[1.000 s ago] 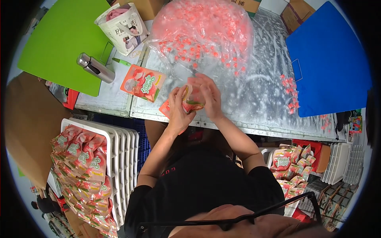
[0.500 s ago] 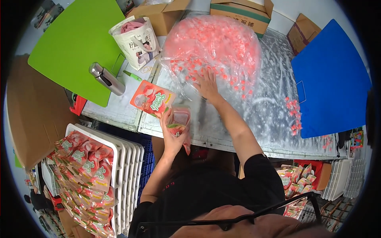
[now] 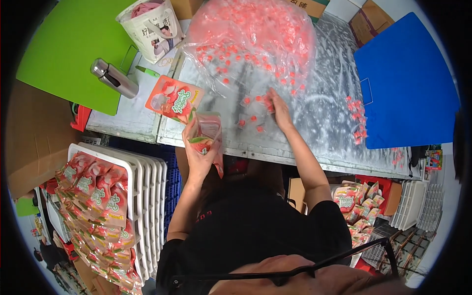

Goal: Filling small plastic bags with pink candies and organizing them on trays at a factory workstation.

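Note:
A red-and-green printed pouch (image 3: 212,129) with its mouth spread apart is gripped in my left hand (image 3: 197,153), just over the table's near edge. My right hand (image 3: 280,112) rests on the metal tabletop, fingers stretched and turned on edge. Against its fingertips and just left of it lie several small wrapped pink candies (image 3: 253,118). Beyond that hand spreads a large clear plastic bag (image 3: 255,29) full of the same candies. Flat on the table beside my left hand lies another pouch (image 3: 173,100) of the same print.
A steel flask (image 3: 115,78), a green-handled knife (image 3: 146,72) and a white tote bag (image 3: 153,34) stand or lie at the left. Green (image 3: 73,54) and blue (image 3: 405,83) boards flank the table. Stacked white trays (image 3: 142,196) at lower left carry filled pouches (image 3: 96,189).
My right hand has come off the bag toward me and to the right. Several candies now lie on the tabletop in front of the bag. The left hand keeps its pouch.

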`<action>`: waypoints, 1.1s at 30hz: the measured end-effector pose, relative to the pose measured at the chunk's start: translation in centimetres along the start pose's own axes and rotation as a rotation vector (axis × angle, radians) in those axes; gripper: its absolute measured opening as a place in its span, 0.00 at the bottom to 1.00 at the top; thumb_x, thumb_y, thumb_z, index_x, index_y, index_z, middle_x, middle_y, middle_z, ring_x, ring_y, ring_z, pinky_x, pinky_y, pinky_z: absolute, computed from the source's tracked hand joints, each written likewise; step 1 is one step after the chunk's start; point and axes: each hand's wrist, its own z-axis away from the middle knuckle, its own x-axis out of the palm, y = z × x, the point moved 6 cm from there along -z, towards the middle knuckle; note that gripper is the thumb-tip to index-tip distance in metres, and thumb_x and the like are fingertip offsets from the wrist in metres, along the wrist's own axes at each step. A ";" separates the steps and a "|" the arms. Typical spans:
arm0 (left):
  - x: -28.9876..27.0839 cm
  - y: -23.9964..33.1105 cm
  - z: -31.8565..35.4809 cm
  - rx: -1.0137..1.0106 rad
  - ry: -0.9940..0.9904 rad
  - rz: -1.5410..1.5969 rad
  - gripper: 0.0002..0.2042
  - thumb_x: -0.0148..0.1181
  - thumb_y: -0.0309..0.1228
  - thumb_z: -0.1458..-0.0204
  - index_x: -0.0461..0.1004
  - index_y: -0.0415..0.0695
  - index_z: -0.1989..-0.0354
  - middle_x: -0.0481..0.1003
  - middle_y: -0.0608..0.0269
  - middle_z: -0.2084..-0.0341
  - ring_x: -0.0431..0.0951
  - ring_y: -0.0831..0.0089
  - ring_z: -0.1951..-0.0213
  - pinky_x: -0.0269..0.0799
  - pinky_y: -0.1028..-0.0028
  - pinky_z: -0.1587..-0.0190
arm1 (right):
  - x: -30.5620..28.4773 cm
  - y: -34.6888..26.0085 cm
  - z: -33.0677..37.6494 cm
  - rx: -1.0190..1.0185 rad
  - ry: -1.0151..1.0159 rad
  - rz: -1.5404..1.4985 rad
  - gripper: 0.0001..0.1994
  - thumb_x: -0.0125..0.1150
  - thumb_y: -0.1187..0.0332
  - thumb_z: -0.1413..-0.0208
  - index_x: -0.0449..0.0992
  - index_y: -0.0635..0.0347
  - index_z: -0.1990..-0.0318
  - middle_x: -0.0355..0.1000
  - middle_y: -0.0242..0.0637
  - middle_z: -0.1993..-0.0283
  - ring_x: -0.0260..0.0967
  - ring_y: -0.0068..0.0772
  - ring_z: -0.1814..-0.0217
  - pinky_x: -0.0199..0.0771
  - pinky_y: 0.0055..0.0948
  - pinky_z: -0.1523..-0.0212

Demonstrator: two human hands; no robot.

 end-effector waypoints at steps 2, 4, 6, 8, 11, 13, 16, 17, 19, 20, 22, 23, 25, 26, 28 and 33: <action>-0.2 0.0 0.4 -0.030 0.005 0.045 0.40 0.68 0.19 0.61 0.58 0.36 0.35 0.60 0.52 0.40 0.63 0.60 0.38 0.59 0.65 0.35 | -1.9 -0.4 1.1 0.038 0.064 -0.004 0.25 0.50 0.58 0.36 0.65 0.57 0.34 0.66 0.45 0.35 0.60 0.45 0.31 0.53 0.37 0.30; -0.4 -1.1 0.8 -0.095 -0.006 0.000 0.40 0.68 0.19 0.61 0.58 0.35 0.35 0.60 0.52 0.41 0.63 0.60 0.38 0.58 0.64 0.34 | -3.0 0.0 2.2 -0.012 0.090 0.219 0.26 0.57 0.59 0.39 0.66 0.55 0.34 0.67 0.46 0.35 0.60 0.46 0.31 0.53 0.40 0.30; -0.6 -1.2 0.9 -0.066 0.000 0.021 0.40 0.68 0.19 0.61 0.58 0.35 0.35 0.60 0.52 0.40 0.63 0.60 0.38 0.58 0.64 0.34 | -3.5 -0.5 3.0 -0.136 0.162 0.453 0.28 0.64 0.59 0.44 0.68 0.53 0.36 0.67 0.45 0.36 0.60 0.47 0.31 0.54 0.43 0.32; -0.9 -1.3 1.2 -0.036 0.012 0.040 0.40 0.67 0.18 0.61 0.58 0.35 0.35 0.60 0.53 0.40 0.63 0.60 0.38 0.58 0.64 0.34 | -3.2 -0.8 3.7 -0.161 0.164 0.455 0.29 0.66 0.59 0.46 0.69 0.52 0.36 0.66 0.43 0.35 0.60 0.47 0.31 0.54 0.44 0.32; -1.1 -1.8 1.6 -0.080 0.016 0.101 0.39 0.67 0.18 0.61 0.58 0.35 0.35 0.60 0.53 0.41 0.63 0.61 0.38 0.57 0.65 0.34 | -2.3 -2.0 4.0 -0.182 0.137 0.475 0.30 0.68 0.60 0.48 0.69 0.50 0.36 0.63 0.41 0.33 0.58 0.48 0.31 0.53 0.46 0.32; -1.0 -1.5 1.4 -0.078 -0.003 0.067 0.40 0.67 0.17 0.61 0.58 0.35 0.35 0.60 0.54 0.41 0.63 0.62 0.38 0.57 0.65 0.34 | -1.9 -2.2 3.7 -0.178 0.113 0.497 0.30 0.68 0.60 0.48 0.69 0.48 0.36 0.60 0.41 0.32 0.58 0.49 0.32 0.53 0.46 0.32; -0.8 -0.2 1.3 -0.005 -0.007 0.031 0.34 0.67 0.19 0.54 0.58 0.35 0.37 0.68 0.56 0.47 0.69 0.69 0.46 0.64 0.70 0.42 | -0.6 -3.3 2.8 -0.314 0.042 0.561 0.30 0.67 0.60 0.48 0.68 0.44 0.35 0.55 0.42 0.29 0.53 0.51 0.29 0.50 0.49 0.31; -0.8 -0.3 1.4 -0.006 -0.006 0.030 0.34 0.67 0.19 0.54 0.58 0.35 0.37 0.68 0.56 0.47 0.69 0.69 0.46 0.64 0.70 0.42 | 0.0 -3.6 2.7 -0.352 -0.004 0.607 0.29 0.66 0.60 0.47 0.68 0.42 0.35 0.54 0.42 0.28 0.50 0.52 0.27 0.48 0.52 0.30; -1.0 -1.0 1.5 -0.097 -0.015 0.030 0.40 0.67 0.16 0.61 0.57 0.36 0.34 0.60 0.54 0.41 0.63 0.63 0.38 0.58 0.66 0.34 | 0.9 -4.6 2.4 -0.392 -0.053 0.650 0.29 0.65 0.60 0.46 0.68 0.41 0.35 0.53 0.42 0.27 0.48 0.52 0.26 0.46 0.54 0.29; -1.1 -1.1 1.5 -0.098 -0.013 0.028 0.40 0.67 0.16 0.61 0.57 0.36 0.34 0.60 0.54 0.41 0.63 0.63 0.38 0.58 0.66 0.34 | 1.4 -5.1 2.3 -0.420 -0.077 0.694 0.28 0.65 0.61 0.46 0.69 0.40 0.36 0.53 0.40 0.27 0.48 0.53 0.26 0.48 0.52 0.29; -1.1 -0.5 1.4 -0.057 -0.006 0.010 0.40 0.67 0.16 0.61 0.56 0.36 0.34 0.59 0.55 0.41 0.63 0.64 0.38 0.58 0.66 0.34 | 1.8 -5.6 2.0 -0.447 -0.104 0.737 0.28 0.66 0.63 0.46 0.70 0.40 0.36 0.54 0.38 0.27 0.49 0.53 0.27 0.49 0.51 0.30; -1.1 -0.2 1.4 -0.059 -0.005 0.009 0.40 0.67 0.16 0.61 0.56 0.36 0.34 0.59 0.55 0.41 0.63 0.64 0.38 0.58 0.66 0.34 | 2.0 -5.8 1.9 -0.460 -0.136 0.725 0.26 0.65 0.64 0.45 0.71 0.40 0.37 0.56 0.37 0.28 0.50 0.52 0.27 0.49 0.50 0.29; -0.8 0.2 1.4 -0.136 -0.017 0.142 0.40 0.67 0.17 0.60 0.56 0.35 0.34 0.59 0.55 0.41 0.62 0.64 0.38 0.58 0.67 0.34 | 2.2 -5.4 1.5 -0.468 -0.164 0.713 0.25 0.64 0.65 0.44 0.72 0.40 0.38 0.58 0.36 0.29 0.51 0.51 0.27 0.49 0.50 0.29; -0.8 0.0 1.4 -0.137 -0.020 0.142 0.40 0.67 0.17 0.60 0.56 0.35 0.34 0.59 0.55 0.41 0.62 0.64 0.38 0.58 0.67 0.34 | 2.1 -4.5 1.2 -0.435 -0.180 0.672 0.24 0.64 0.66 0.44 0.72 0.41 0.38 0.61 0.36 0.32 0.53 0.49 0.28 0.50 0.48 0.29; -0.9 0.4 1.4 -0.021 0.010 0.043 0.34 0.67 0.19 0.55 0.59 0.35 0.37 0.68 0.55 0.46 0.67 0.68 0.45 0.62 0.69 0.40 | 1.8 -3.0 0.9 -0.403 -0.197 0.633 0.23 0.63 0.67 0.44 0.73 0.42 0.39 0.64 0.36 0.34 0.55 0.47 0.29 0.51 0.46 0.29; -1.2 0.2 1.4 -0.016 0.021 0.014 0.34 0.67 0.19 0.55 0.59 0.35 0.37 0.67 0.55 0.46 0.67 0.68 0.44 0.62 0.69 0.40 | -1.3 0.1 0.7 -0.018 -0.113 0.002 0.20 0.56 0.65 0.36 0.71 0.53 0.37 0.70 0.37 0.38 0.61 0.34 0.32 0.53 0.35 0.29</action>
